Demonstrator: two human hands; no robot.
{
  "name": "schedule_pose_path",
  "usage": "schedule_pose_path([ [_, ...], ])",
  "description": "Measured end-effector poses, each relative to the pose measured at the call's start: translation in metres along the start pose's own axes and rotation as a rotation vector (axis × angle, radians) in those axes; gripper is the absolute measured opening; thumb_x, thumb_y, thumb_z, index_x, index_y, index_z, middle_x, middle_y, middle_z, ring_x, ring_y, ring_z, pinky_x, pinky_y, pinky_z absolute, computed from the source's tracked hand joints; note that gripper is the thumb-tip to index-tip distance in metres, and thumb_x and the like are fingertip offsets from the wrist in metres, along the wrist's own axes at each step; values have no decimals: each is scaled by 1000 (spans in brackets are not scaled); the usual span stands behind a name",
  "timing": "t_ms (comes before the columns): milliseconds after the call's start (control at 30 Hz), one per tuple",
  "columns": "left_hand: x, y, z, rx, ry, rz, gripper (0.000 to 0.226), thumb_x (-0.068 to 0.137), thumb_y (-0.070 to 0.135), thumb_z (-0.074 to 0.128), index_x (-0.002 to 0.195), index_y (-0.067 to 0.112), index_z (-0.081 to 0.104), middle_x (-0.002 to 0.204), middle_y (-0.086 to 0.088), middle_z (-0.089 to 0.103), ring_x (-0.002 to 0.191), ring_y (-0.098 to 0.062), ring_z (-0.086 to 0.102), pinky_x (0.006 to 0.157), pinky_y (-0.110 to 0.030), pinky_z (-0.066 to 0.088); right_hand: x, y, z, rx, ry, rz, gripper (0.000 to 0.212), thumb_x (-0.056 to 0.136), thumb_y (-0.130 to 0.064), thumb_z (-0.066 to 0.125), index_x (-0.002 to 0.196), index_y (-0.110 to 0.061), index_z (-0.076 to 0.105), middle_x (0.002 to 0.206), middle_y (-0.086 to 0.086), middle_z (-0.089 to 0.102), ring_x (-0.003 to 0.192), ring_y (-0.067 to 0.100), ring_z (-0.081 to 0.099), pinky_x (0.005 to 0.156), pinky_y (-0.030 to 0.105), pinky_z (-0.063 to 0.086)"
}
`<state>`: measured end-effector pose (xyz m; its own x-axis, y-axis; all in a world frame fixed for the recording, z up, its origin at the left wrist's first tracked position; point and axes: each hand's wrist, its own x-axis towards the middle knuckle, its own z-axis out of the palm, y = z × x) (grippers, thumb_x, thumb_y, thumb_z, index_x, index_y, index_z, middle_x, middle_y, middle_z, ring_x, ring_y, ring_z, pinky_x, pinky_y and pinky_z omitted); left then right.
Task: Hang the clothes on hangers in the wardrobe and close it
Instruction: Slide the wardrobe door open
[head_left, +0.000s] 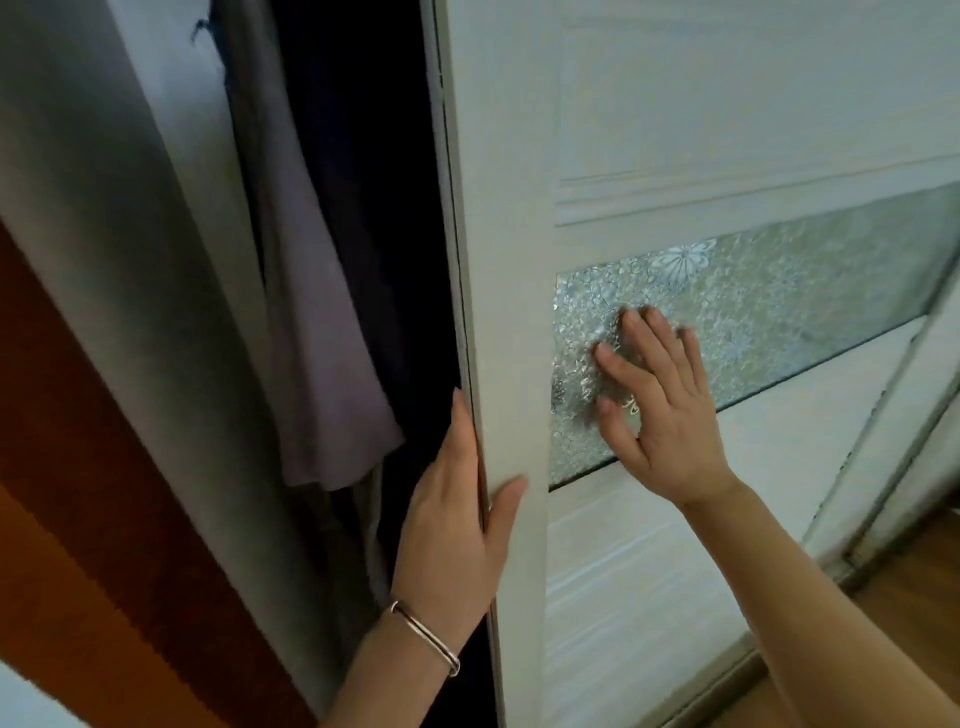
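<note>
Left grip (457, 525): grasping the free edge of the wardrobe door (509, 260), my thumb laid on its pale front face, my other fingers reaching round the edge, mostly hidden behind it. Bracelet (426, 636): thin metal band, on the wrist just below this grip. Right grip (660, 410): released, fingers straight and spread, pressed flat on the frosted glass panel (779, 301) set across the same door, to the right of the left grip and slightly higher. Wardrobe opening: a dark gap directly left of the left grip, the door not yet closed over it. Clothes, hanging inside that gap: one pale lilac garment (322, 364), up and left of the left grip, its hem ending near thumb height; one dark garment (374, 208) between the lilac one and the door edge, close above the left grip. Hangers are out of view. Grey upright strip (104, 260): further left of the clothes, whether cloth or wardrobe side I cannot tell. Wooden floor (909, 597): low and to the right of the right grip.
</note>
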<state>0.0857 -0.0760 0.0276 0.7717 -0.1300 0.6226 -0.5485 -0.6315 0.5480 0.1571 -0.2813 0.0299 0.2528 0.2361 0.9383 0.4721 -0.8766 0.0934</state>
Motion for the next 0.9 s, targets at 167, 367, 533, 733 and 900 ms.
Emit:
schedule_pose_path([
  [167, 24, 15, 49, -154, -79, 59, 87, 89, 34, 54, 137, 43, -18, 152, 7, 22, 133, 5, 24, 97, 7, 21, -24, 5, -46, 165, -204, 411, 58, 84, -43, 52, 136, -25, 36, 145, -9, 32, 137, 12, 32, 108, 27, 34],
  [367, 57, 38, 109, -316, -93, 83, 79, 85, 26, 60, 137, 45, 4, 141, 19, 16, 128, 7, 20, 95, 14, 12, -35, 27, -71, 248, -265, 613, 66, 78, -55, 53, 138, -37, 31, 144, -15, 33, 135, 3, 32, 105, 13, 32],
  [533, 83, 54, 155, -410, -111, 74, 73, 78, 51, 59, 126, 70, 7, 144, 11, 39, 128, -17, 50, 100, -41, 49, -12, 66, -62, 297, -201, 628, 67, 77, -52, 58, 135, -41, 27, 137, -36, 24, 135, 0, 30, 110, 35, 38],
  [733, 111, 72, 217, -470, -85, 71, 71, 68, 54, 52, 116, 78, 5, 134, 19, 43, 123, -12, 55, 96, -33, 51, -18, 133, -53, 379, -146, 635, 78, 69, -69, 56, 137, -52, 21, 144, -35, 19, 139, -1, 21, 110, 43, 36],
  [900, 137, 98, 268, -534, -125, 45, 71, 69, 48, 54, 112, 80, 8, 116, 40, 40, 117, -16, 59, 94, -33, 52, -29, 188, -49, 366, -98, 686, 81, 65, -56, 62, 135, -45, 23, 143, -34, 16, 138, -5, 18, 111, 44, 34],
])
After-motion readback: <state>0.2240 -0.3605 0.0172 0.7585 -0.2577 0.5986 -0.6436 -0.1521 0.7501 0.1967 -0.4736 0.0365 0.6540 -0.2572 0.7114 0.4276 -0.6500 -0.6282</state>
